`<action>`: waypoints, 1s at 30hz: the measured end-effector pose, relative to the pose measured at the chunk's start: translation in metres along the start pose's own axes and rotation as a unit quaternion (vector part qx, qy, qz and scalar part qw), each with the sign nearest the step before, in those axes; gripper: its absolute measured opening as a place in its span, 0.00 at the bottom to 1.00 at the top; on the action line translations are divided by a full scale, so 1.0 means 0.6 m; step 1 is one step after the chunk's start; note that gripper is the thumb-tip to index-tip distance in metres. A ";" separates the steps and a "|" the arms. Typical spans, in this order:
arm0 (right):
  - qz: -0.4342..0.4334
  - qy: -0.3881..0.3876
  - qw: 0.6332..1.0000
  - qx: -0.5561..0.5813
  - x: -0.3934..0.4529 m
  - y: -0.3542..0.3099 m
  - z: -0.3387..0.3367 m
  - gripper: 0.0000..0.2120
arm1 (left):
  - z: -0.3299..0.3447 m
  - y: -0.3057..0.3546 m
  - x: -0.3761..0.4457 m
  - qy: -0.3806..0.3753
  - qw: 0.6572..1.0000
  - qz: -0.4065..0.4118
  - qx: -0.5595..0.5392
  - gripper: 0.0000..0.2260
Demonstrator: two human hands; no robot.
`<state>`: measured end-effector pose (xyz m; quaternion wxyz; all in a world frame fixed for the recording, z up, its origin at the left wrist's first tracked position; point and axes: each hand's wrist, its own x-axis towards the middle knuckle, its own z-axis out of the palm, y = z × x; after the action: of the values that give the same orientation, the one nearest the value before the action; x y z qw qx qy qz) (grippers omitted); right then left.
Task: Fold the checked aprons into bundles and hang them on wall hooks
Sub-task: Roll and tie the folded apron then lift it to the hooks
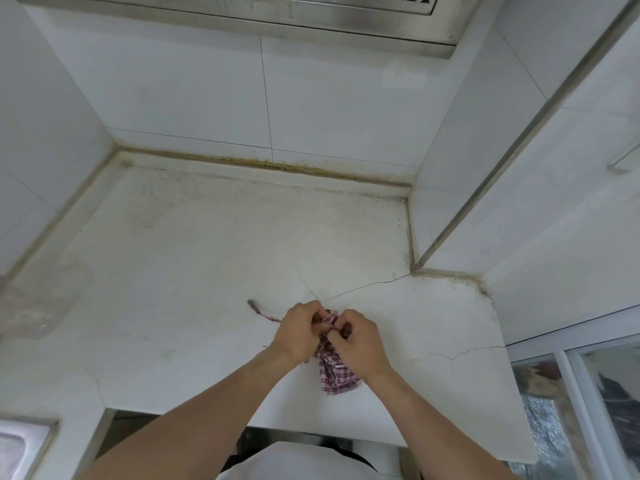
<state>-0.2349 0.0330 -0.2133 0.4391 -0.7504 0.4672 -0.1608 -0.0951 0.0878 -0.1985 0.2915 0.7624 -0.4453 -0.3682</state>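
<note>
I have a single view, worn on the head, wide-angle with bent edges. It looks forward and steeply down over my forearms onto a white countertop (194, 258), close enough that both hands sit low in the middle. It faces a tiled back wall (346, 109), with a steel range hood (263, 15) at the top edge

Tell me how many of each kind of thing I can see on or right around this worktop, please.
Checked apron bundle: 1
Apron strap trailing left across the countertop: 1
Hands, left hand and right hand, both gripping the bundle: 2
Steel sink corner: 1
Range hood: 1
Total: 6
</note>
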 end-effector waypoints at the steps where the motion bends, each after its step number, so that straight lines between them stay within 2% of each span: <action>1: -0.007 0.002 1.000 -0.003 -0.001 0.000 0.001 0.11 | -0.007 0.003 0.001 -0.018 0.999 -0.027 -0.007 0.16; 4: -0.055 0.039 0.996 -0.052 -0.006 0.001 0.007 0.09 | -0.026 0.005 0.009 -0.081 0.990 -0.093 -0.061 0.10; 7: -0.114 0.063 0.984 -0.118 -0.016 0.008 0.010 0.12 | -0.035 0.007 0.012 -0.117 0.980 -0.131 -0.090 0.06; 9: -0.129 0.050 0.981 -0.137 -0.021 0.012 0.011 0.14 | -0.037 0.009 0.010 -0.117 0.972 -0.154 -0.132 0.07; 12: -0.104 0.040 0.990 -0.086 -0.024 0.012 0.009 0.09 | -0.037 0.017 0.005 -0.116 0.957 -0.180 -0.197 0.12; 15: -0.095 0.003 0.994 -0.045 -0.027 0.008 0.010 0.08 | -0.033 0.018 0.003 -0.084 0.960 -0.188 -0.189 0.14; 19: -0.085 -0.002 0.996 -0.027 -0.025 0.010 0.008 0.09 | -0.017 0.017 0.002 -0.033 0.962 -0.194 -0.191 0.11; 23: -0.067 -0.017 0.997 -0.043 -0.024 0.014 0.003 0.08 | -0.004 0.009 0.000 0.053 0.977 -0.175 -0.106 0.15; 27: -0.078 -0.115 0.988 -0.071 -0.025 0.017 -0.009 0.03 | -0.001 0.003 -0.004 0.071 0.977 -0.180 -0.087 0.22; 30: -0.065 -0.177 0.980 -0.066 -0.021 0.011 -0.019 0.06 | 0.004 0.005 -0.006 0.077 0.977 -0.183 -0.076 0.24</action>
<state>-0.2525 0.0366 -0.2097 0.4529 -0.8229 0.3424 -0.0226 -0.0996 0.0891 -0.1963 0.3094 0.8328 -0.2450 -0.3882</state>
